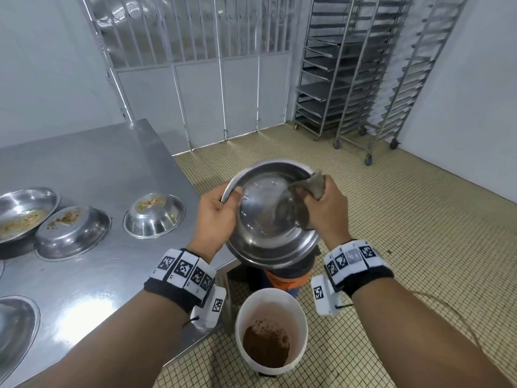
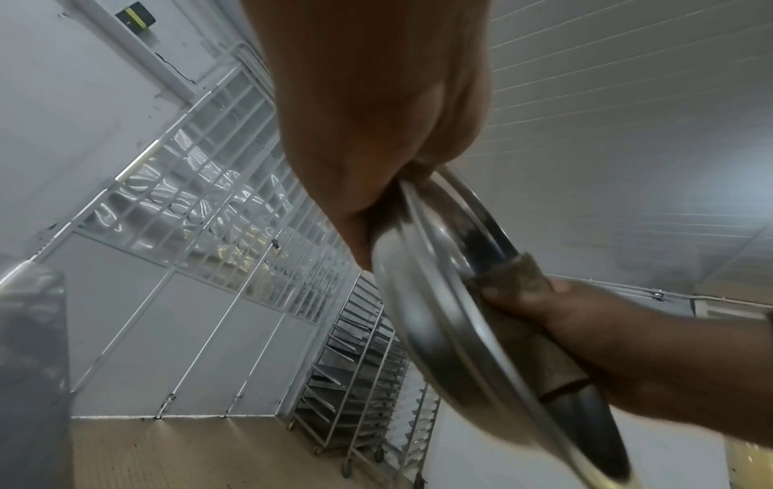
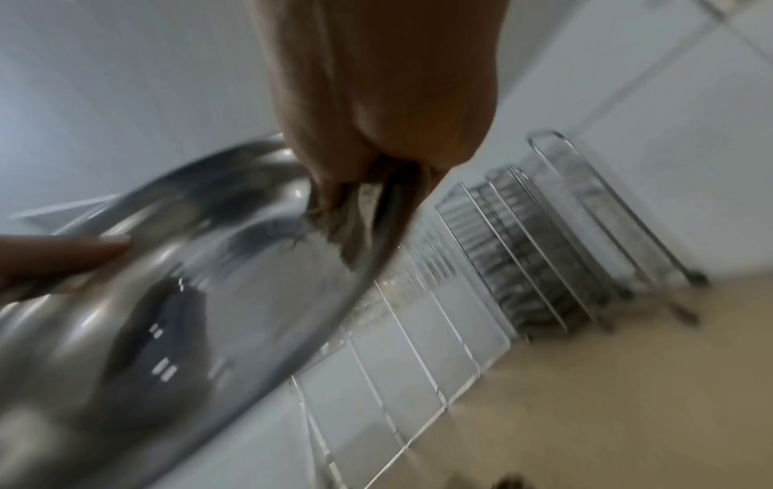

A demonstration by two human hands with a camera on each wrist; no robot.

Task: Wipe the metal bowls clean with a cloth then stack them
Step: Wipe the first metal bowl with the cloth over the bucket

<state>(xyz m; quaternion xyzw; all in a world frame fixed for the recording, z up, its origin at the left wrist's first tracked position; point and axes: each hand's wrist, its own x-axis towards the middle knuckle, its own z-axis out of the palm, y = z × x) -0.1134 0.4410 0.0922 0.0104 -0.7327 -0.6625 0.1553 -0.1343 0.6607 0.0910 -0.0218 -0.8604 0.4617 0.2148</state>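
- A metal bowl [image 1: 268,217] is held up between the two hands, tilted so that its inside faces the head camera, out past the counter's edge and above a white bucket [image 1: 270,329]
- The bowl's left rim is gripped by the left hand [image 1: 216,212], thumb hooked over the inside and fingers behind; in the left wrist view the rim [image 2: 422,297] is seen clamped in that hand [image 2: 376,132]
- A grey-brown cloth [image 1: 313,189] is bunched in the right hand [image 1: 326,208] and pressed over the bowl's right rim and inner wall; the fingers are curled round the cloth
- In the right wrist view, which is blurred, the cloth [image 3: 351,218] is seen pinched against the bowl [image 3: 175,297] below the right hand [image 3: 389,99], with the left thumb [image 3: 62,258] laid on the opposite rim
- The white bucket stands on the tiled floor [image 1: 391,247] below the hands, with brown residue at its bottom
- To the left of the left hand, on the steel counter [image 1: 92,169], three bowls are seen: an overturned bowl [image 1: 154,215] nearest, with crumbs on its base, a second overturned bowl [image 1: 73,231] beyond it, also soiled, and an upright soiled bowl [image 1: 25,212] farthest left
- Wheeled tray racks [image 1: 363,79] stand well beyond the hands, against the far wall
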